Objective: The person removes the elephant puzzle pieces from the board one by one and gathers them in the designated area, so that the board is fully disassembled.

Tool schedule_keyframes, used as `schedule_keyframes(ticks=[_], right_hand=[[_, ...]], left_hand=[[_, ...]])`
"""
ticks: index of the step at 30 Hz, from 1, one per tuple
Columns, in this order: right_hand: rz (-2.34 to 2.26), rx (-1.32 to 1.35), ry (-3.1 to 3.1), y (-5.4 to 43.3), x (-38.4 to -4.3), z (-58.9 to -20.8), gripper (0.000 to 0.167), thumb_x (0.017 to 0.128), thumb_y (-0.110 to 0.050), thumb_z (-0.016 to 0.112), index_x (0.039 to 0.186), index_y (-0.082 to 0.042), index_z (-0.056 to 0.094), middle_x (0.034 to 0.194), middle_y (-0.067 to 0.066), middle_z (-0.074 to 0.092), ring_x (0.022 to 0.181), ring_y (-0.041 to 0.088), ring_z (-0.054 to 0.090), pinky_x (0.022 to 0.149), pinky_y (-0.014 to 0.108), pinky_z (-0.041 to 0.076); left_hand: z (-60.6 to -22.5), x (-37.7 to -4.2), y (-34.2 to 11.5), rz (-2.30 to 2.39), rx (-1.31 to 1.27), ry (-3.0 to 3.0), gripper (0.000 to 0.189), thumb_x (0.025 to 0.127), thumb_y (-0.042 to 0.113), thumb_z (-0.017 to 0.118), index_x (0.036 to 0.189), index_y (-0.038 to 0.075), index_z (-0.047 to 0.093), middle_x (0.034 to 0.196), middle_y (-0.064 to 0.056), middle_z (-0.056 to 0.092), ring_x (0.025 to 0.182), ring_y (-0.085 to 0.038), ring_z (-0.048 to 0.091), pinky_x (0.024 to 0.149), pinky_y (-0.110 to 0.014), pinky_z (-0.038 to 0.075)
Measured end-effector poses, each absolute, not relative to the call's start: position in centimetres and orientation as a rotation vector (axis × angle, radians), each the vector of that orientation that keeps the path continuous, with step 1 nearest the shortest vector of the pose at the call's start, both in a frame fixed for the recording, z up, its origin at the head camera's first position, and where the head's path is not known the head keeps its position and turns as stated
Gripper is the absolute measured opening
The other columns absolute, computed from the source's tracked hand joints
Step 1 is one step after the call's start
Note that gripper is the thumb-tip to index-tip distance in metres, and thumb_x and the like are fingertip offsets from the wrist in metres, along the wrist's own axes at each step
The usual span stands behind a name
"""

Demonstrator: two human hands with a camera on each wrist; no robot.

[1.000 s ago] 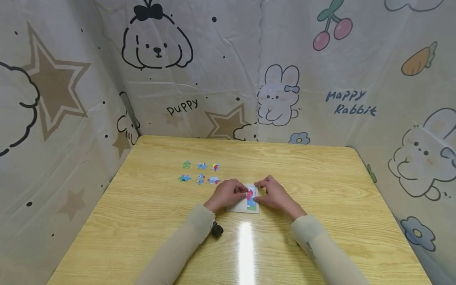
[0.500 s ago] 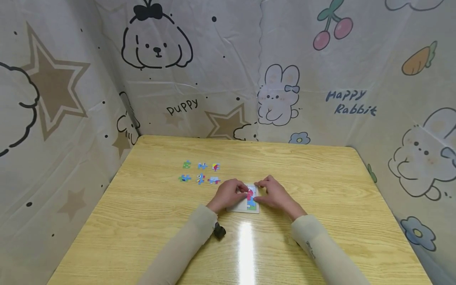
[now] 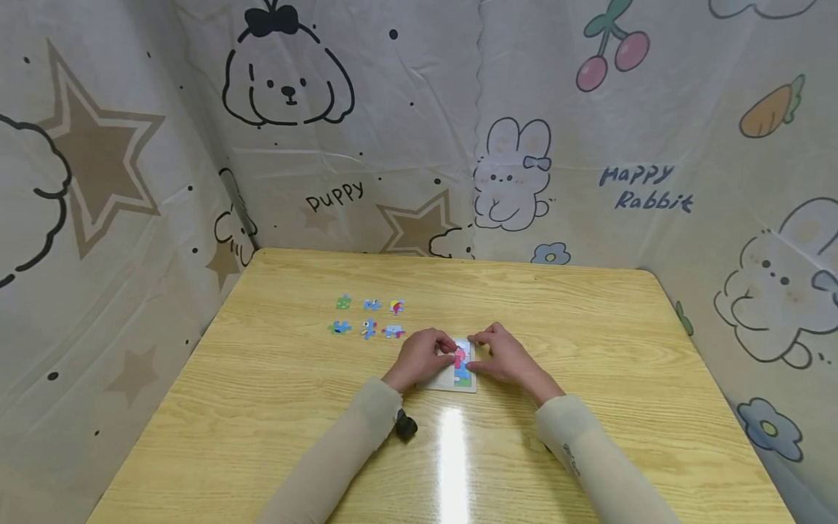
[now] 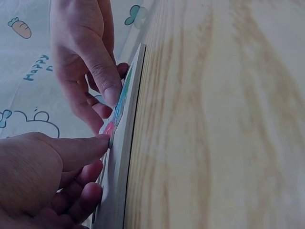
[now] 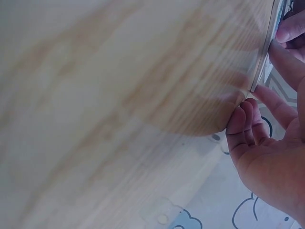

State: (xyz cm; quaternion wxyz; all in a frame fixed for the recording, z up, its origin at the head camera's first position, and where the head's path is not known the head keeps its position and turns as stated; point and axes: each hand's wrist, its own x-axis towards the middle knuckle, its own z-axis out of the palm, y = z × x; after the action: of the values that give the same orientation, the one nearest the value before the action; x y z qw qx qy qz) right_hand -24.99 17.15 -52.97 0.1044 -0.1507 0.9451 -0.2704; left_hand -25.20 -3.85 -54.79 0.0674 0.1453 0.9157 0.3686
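Note:
A small white puzzle board (image 3: 440, 380) lies on the table, its right part filled with red, blue and green pieces. Over the board's left part is my left hand (image 3: 419, 358), thumb and forefinger pinching a red puzzle piece (image 4: 109, 128) at its edge; the fingers hide much of this piece. From the right, my right hand (image 3: 505, 356) holds the board, forefinger at the far right corner and thumb on the right edge. In the left wrist view the right thumb (image 4: 112, 95) reaches over the blue part of the picture.
Several loose puzzle pieces (image 3: 369, 329) lie in two rows to the left of and beyond the board. The wooden table (image 3: 556, 306) ends at a printed curtain (image 3: 406, 131) at the back and sides. A black wrist camera (image 3: 405, 426) sits under the left cuff.
My left forearm and its wrist camera have shifted slightly to the right, while the left fingertips stay at the red piece. My right hand and the loose pieces hold their places.

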Motion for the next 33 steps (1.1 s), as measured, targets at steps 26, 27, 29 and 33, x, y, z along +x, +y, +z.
schedule_keyframes(ticks=[26, 27, 29, 33], right_hand=[[-0.797, -0.458, 2.782, 17.16, -24.94, -52.92, 0.057, 0.090, -0.027, 0.083, 0.140, -0.007, 0.064, 0.125, 0.012, 0.055, 0.094, 0.022, 0.052, 0.084, 0.037, 0.048], [-0.798, -0.457, 2.780, 17.15, -24.93, -52.92, 0.057, 0.090, -0.028, 0.083, 0.140, -0.007, 0.064, 0.125, 0.012, 0.055, 0.094, 0.021, 0.052, 0.085, 0.037, 0.048], [-0.803, -0.456, 2.780, 17.16, -24.93, -52.89, 0.058, 0.090, -0.027, 0.083, 0.140, -0.006, 0.064, 0.125, 0.012, 0.055, 0.094, 0.022, 0.052, 0.085, 0.038, 0.048], [-0.803, -0.456, 2.777, 17.16, -24.98, -52.88, 0.059, 0.090, -0.027, 0.083, 0.141, -0.006, 0.064, 0.125, 0.012, 0.055, 0.095, 0.022, 0.052, 0.086, 0.039, 0.048]], left_hand=[[-55.06, -25.12, -3.36, 1.042, 0.500, 2.828, 0.014, 0.096, 0.030, 0.076, 0.100, 0.017, 0.071, 0.104, 0.000, 0.062, 0.089, -0.015, 0.055, 0.084, -0.033, 0.047], [-54.99, -25.11, -3.37, 1.045, 0.508, 2.821, 0.014, 0.096, 0.029, 0.076, 0.101, 0.017, 0.071, 0.104, 0.000, 0.061, 0.089, -0.016, 0.055, 0.084, -0.034, 0.047], [-54.90, -25.12, -3.38, 1.056, 0.529, 2.797, 0.013, 0.096, 0.026, 0.076, 0.102, 0.017, 0.069, 0.102, 0.000, 0.059, 0.088, -0.015, 0.055, 0.082, -0.033, 0.047], [-54.79, -25.25, -3.39, 1.104, 0.528, 2.730, 0.018, 0.097, 0.022, 0.075, 0.111, 0.016, 0.065, 0.100, 0.000, 0.059, 0.079, -0.013, 0.053, 0.070, -0.027, 0.044]])
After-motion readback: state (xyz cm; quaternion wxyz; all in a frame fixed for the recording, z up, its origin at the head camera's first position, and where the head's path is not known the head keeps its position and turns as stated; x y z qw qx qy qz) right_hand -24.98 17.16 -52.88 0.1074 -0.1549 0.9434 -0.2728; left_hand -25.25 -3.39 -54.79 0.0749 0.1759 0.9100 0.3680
